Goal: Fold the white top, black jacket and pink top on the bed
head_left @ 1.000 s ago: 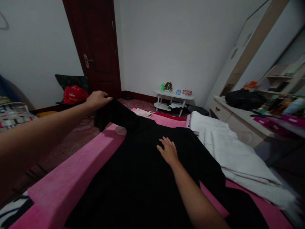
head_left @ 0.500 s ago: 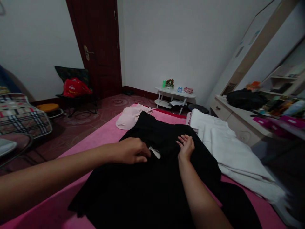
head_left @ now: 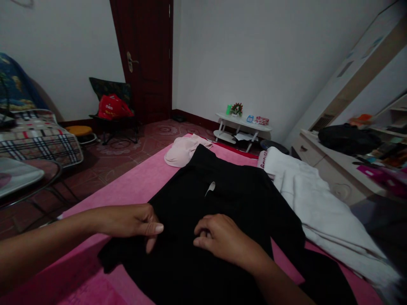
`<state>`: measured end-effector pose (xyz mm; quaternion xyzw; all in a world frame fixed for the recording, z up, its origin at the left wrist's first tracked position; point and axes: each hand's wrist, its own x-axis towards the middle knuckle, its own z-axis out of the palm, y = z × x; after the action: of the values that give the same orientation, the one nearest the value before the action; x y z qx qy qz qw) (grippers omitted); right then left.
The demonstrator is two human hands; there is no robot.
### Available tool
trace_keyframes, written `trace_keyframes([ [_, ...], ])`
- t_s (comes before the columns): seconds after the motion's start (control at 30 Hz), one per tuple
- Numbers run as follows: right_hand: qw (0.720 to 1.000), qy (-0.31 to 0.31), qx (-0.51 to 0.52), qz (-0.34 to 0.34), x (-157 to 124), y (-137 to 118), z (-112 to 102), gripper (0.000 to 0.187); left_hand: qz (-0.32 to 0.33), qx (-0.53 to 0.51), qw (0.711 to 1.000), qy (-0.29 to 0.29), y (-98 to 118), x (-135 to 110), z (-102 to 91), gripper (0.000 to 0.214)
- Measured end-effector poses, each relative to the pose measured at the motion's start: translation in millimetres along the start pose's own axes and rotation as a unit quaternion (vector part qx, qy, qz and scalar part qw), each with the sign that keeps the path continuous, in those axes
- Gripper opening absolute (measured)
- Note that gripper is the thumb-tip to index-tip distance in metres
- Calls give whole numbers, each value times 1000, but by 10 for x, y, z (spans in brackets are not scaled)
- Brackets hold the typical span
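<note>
A black long-sleeved top (head_left: 178, 203) lies spread over the pink bed cover (head_left: 127, 186). On its upper middle part shows a small pale tag or patch (head_left: 210, 187). My left hand (head_left: 141, 222) hovers at or just above the top's left side, thumb and fingers apart, holding nothing that I can see. Over the middle of the garment, my right hand (head_left: 222, 239) has loosely bent fingers, with a gap to the thumb and nothing visible in between. Whether either hand touches the cloth is hard to tell.
Beyond the top lies a pale pink padded garment (head_left: 181, 150). White folded cloth (head_left: 302, 199) covers the bed's right side. A round table (head_left: 51, 178) stands at left, a low white table (head_left: 235, 120) by the wall, and a dresser (head_left: 333, 169) at right.
Both hands have drawn back from around the pale tag, my left hand leftward and my right hand nearer to me. The tag now points another way. The view has shifted left.
</note>
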<state>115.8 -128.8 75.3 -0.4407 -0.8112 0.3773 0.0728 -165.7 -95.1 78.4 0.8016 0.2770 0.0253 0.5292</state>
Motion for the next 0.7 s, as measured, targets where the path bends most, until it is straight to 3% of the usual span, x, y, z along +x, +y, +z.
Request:
trace_keyframes([
  [0.07, 984, -121, 128, 8, 9, -26, -71, 26, -51, -39, 995, -71, -16, -56, -31, 67],
  [0.1, 974, -138, 180, 8, 47, -29, -124, 28, -85, -42, 993, -68, -48, -78, -58, 68],
  [0.13, 972, -106, 208, 7, 107, -25, -182, 28, -118, -21, 992, -26, -97, -98, -91, 66],
  [0.2, 980, 57, 190, -1, 284, 12, -298, 19, -174, 86, 973, 124, -237, -136, -164, 56],
  [0.27, 972, 198, 129, -10, 507, 89, -384, 12, -209, 218, 913, 274, -403, -177, -228, 51],
  [0.33, 966, 251, 66, -12, 732, 201, -417, 15, -241, 285, 867, 329, -546, -216, -257, 62],
  [0.43, 961, 267, -70, 10, 1010, 407, -376, 38, -292, 273, 871, 287, -636, -249, -217, 67],
  [0.53, 933, 275, -211, 99, 1194, 605, -315, 58, -324, 274, 867, 259, -572, -242, -111, 58],
  [0.63, 895, 299, -275, 183, 1295, 714, -313, 62, -328, 259, 878, 233, -464, -224, -11, 39],
  [0.7, 881, 308, -310, 183, 1313, 718, -348, 60, -308, 189, 906, 219, -411, -217, 27, 32],
])
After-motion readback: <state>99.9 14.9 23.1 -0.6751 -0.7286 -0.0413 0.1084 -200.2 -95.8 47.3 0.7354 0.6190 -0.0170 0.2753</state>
